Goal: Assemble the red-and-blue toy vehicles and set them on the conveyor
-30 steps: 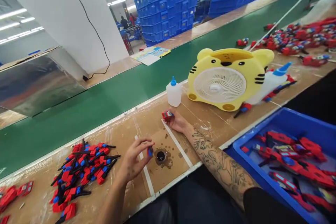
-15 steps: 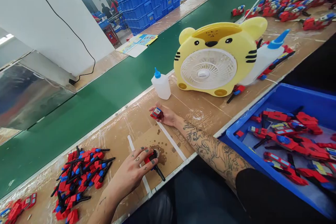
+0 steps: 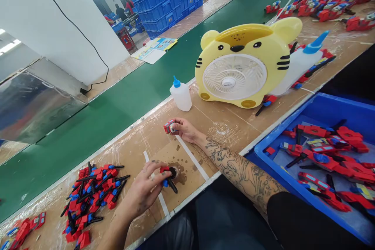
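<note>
left hand (image 3: 145,191) pinched on red-blue-black toy part (image 3: 167,177), tip at dark glue puddle (image 3: 173,172) on cardboard pad. right hand (image 3: 183,129) clamped on small red toy car (image 3: 169,126) near glue bottle (image 3: 181,95). dip lightly, keep tip only wet, avoid smearing fingers.

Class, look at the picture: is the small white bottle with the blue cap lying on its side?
No, the white bottle stands upright beside the yellow fan.

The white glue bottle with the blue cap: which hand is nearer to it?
Right. The right hand lies just below the glue bottle; the left hand is farther, by the dark glue spot.
</note>
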`<state>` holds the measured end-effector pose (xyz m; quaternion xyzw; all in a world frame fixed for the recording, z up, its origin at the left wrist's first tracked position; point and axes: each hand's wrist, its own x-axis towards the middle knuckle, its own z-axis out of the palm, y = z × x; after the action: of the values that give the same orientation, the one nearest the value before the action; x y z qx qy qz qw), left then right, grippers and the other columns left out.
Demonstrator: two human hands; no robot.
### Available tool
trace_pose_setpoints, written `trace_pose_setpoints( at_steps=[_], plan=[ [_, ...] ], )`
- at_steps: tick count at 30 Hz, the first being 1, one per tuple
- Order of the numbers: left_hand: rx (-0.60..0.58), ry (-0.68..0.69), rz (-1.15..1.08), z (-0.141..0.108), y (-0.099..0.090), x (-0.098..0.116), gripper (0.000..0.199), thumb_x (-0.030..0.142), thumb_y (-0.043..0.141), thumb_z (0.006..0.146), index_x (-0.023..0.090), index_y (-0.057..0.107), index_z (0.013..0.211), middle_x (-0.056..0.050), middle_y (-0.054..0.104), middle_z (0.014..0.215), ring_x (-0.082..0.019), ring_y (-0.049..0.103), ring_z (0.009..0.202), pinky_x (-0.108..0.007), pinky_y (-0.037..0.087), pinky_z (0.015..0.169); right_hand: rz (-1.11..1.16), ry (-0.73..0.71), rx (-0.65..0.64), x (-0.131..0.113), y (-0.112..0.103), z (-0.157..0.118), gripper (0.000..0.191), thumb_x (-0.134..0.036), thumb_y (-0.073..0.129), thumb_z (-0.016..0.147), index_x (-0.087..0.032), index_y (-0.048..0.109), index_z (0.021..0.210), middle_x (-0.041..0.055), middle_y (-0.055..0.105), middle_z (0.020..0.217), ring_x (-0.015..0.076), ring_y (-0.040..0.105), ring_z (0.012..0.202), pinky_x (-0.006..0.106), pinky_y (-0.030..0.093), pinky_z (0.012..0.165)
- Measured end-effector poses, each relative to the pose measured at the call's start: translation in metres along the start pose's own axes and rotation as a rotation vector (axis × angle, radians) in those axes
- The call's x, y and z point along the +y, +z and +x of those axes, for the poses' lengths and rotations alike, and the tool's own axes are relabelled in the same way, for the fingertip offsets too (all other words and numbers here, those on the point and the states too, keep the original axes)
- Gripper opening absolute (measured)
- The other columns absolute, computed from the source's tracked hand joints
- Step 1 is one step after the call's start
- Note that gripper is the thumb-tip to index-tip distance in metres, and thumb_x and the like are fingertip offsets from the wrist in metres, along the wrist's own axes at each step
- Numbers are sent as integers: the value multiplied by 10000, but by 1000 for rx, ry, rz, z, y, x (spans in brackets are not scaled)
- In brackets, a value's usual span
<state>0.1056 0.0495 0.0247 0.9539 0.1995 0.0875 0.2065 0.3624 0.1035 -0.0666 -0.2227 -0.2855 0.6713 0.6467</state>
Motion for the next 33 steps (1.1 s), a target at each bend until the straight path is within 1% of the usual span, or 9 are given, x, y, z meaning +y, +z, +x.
trace_pose_setpoints(
  at_steps=[3,5,7,9,11,17,23,30,33],
  plan=[
    [282,-248,-381,-1,12,-16,327,197,634,888,247,650,1211,-100,634,1241,-252,598,1153,-432,479,1012,-65,-43,-27,6,4,-3,442,-427,895,618,-175,695,921,42,726,895,169,678,790,265,520,689],
    [524,-406,-646,3,23,-26,362,261,725,833,211,661,1186,-103,674,1176,-262,634,1108,-426,490,998,-116,-65,-48,10,7,-6,491,-386,920,577,-174,696,959,39,729,885,165,671,781,264,511,695],
    [728,-501,-850,9,33,-34,436,299,789,774,190,668,1179,-98,702,1121,-260,650,1082,-414,488,1000,-163,-50,-93,15,10,-9,563,-338,941,535,-174,687,1010,38,734,885,167,673,776,275,510,713],
    [837,-523,-964,17,39,-39,485,304,832,723,183,678,1167,-92,714,1095,-244,653,1065,-395,481,1003,-205,-24,-142,19,13,-11,594,-289,942,535,-178,675,1054,38,737,899,174,682,796,288,515,741],
    [864,-518,-1015,22,42,-40,498,288,853,692,180,688,1149,-90,718,1093,-231,652,1058,-379,479,1000,-233,-25,-162,22,15,-12,598,-261,937,546,-183,665,1073,35,734,911,180,688,828,296,520,770],
    [837,-525,-1046,31,42,-40,507,306,880,646,181,712,1108,-94,724,1091,-238,675,1008,-349,506,946,-343,-63,-174,24,15,-13,629,-273,932,559,-178,642,1109,42,718,955,188,686,881,304,528,817],
    [842,-517,-1019,37,48,-42,495,283,864,681,186,701,1138,-96,726,1099,-217,680,997,-328,506,934,-496,-149,-121,27,14,-15,617,-298,919,594,-192,639,1133,50,713,1025,197,680,929,327,519,888],
    [870,-505,-973,46,54,-40,509,311,839,721,193,669,1187,-98,713,1126,-238,673,1045,-365,493,981,-283,-108,-42,36,17,-9,568,-363,912,598,-196,623,1057,65,733,1009,218,707,916,348,547,851],
    [827,-474,-876,49,51,-39,482,329,806,762,190,670,1204,-113,691,1177,-259,655,1095,-376,481,1007,-308,-126,-46,35,16,-11,588,-366,910,604,-201,620,1088,68,732,1023,222,706,930,359,549,864]
  ],
)
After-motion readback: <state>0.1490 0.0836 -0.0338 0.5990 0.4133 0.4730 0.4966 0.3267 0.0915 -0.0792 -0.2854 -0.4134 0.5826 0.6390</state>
